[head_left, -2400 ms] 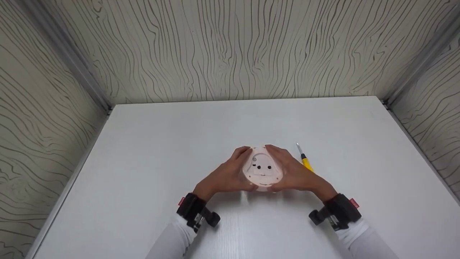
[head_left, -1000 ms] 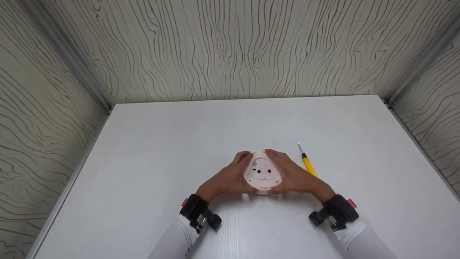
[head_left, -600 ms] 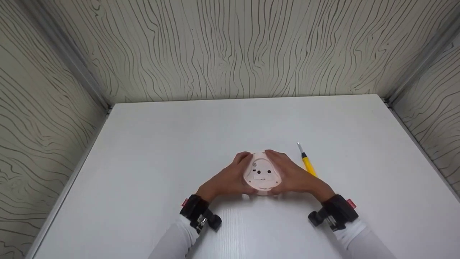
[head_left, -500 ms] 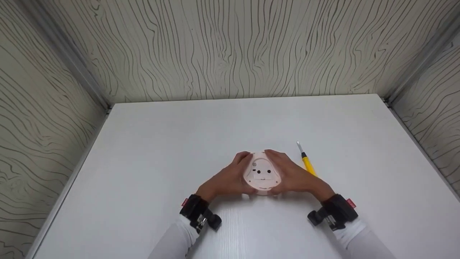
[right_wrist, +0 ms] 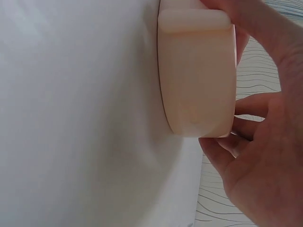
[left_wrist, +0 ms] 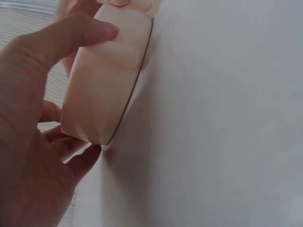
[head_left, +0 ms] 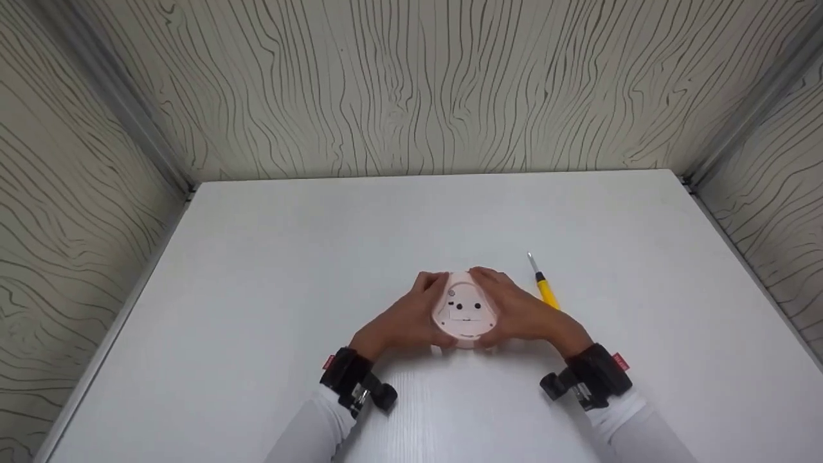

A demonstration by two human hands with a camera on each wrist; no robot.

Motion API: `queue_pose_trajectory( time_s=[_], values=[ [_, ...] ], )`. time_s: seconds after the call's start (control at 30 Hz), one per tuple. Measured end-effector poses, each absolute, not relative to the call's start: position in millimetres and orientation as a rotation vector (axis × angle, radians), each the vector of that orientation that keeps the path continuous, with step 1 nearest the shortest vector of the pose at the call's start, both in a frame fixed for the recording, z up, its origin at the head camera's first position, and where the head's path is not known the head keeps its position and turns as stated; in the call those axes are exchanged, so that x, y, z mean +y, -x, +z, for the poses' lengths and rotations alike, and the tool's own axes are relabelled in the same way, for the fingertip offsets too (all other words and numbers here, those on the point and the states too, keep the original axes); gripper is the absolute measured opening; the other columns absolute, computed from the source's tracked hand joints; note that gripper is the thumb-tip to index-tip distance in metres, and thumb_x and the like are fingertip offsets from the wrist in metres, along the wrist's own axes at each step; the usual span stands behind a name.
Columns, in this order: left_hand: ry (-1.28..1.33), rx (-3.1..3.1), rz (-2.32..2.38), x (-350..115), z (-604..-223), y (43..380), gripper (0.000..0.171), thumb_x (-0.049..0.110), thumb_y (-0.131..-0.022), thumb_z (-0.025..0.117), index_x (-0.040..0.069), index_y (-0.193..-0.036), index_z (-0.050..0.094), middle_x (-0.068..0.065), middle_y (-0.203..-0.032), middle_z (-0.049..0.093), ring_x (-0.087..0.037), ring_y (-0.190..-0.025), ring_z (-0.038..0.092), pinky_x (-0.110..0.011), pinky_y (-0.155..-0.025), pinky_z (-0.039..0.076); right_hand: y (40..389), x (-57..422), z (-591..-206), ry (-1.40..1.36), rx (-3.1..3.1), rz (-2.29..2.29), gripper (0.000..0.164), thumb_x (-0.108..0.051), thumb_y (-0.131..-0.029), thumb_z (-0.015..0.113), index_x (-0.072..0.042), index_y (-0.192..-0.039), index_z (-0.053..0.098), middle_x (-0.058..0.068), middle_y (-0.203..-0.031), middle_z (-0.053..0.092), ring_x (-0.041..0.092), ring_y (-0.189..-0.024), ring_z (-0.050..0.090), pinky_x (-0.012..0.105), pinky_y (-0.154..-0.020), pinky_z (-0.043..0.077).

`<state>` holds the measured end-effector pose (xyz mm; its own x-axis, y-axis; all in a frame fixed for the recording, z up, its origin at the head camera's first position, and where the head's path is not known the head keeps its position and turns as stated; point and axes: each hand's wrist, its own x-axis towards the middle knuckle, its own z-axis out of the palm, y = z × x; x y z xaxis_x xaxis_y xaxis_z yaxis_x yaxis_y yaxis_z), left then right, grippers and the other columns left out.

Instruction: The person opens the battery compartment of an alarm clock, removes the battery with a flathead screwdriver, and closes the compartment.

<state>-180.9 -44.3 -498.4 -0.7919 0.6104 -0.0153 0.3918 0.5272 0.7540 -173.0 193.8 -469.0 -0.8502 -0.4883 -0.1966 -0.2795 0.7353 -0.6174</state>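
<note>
A pale pink, rounded alarm clock [head_left: 465,301] lies face down on the white table, its back upward. Two black knobs, a ring of small holes and a rectangular cover show on that back. My left hand [head_left: 406,316] grips its left side, and my right hand [head_left: 524,314] grips the right side. Thumbs are at the near edge, fingers round the far edge. Both wrist views show the smooth pink side wall [left_wrist: 102,90] with a raised, foot-like bar [right_wrist: 194,20] near the thumb. The clock's face is hidden against the table.
A screwdriver [head_left: 547,294] with a yellow handle lies just right of my right hand, tip pointing away; its handle end is hidden by the wrist. Wood-patterned panels [head_left: 411,90] stand behind and beside the white table [head_left: 289,244].
Since the earliest frame, both hands have brought the clock slightly nearer to me. In the last half second the view shifts a little and my right wrist moves slightly left; both grips stay.
</note>
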Motion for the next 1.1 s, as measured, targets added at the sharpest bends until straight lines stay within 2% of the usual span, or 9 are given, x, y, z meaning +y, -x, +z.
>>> queue_pose_trajectory(
  time_s=[0.5, 0.9, 1.1],
  values=[
    [-0.77, 2.526, 1.118, -49.2, -491.0, 174.0, 0.111, 0.036, -0.065, 0.085, 0.026, -0.155, 0.021, 0.001, -0.143, 0.033, -0.012, -0.119, 0.047, -0.03, -0.102, 0.043, 175.6, 187.1, -463.1, 0.657, 2.569, -0.835, 0.119, -0.039, -0.062, 0.088, -0.013, -0.156, 0.019, 0.009, -0.161, 0.02, 0.026, -0.135, 0.037, 0.05, -0.11, 0.038],
    [-0.765, 2.493, 1.17, -49.1, -491.1, 170.6, 0.111, 0.035, -0.063, 0.083, 0.035, -0.154, 0.019, 0.004, -0.145, 0.03, -0.009, -0.12, 0.046, -0.029, -0.1, 0.044, 171.1, 188.5, -459.7, 0.662, 2.559, -0.89, 0.118, -0.034, -0.06, 0.088, -0.013, -0.155, 0.02, 0.009, -0.16, 0.021, 0.025, -0.135, 0.036, 0.05, -0.109, 0.037],
    [-0.746, 2.487, 1.178, -49.8, -490.7, 170.8, 0.113, 0.034, -0.063, 0.084, 0.032, -0.155, 0.019, 0.004, -0.145, 0.03, -0.01, -0.119, 0.046, -0.029, -0.101, 0.043, 173.0, 188.1, -459.3, 0.665, 2.554, -0.868, 0.12, -0.037, -0.06, 0.088, -0.013, -0.155, 0.019, 0.009, -0.161, 0.02, 0.025, -0.136, 0.035, 0.051, -0.11, 0.036]
  ],
)
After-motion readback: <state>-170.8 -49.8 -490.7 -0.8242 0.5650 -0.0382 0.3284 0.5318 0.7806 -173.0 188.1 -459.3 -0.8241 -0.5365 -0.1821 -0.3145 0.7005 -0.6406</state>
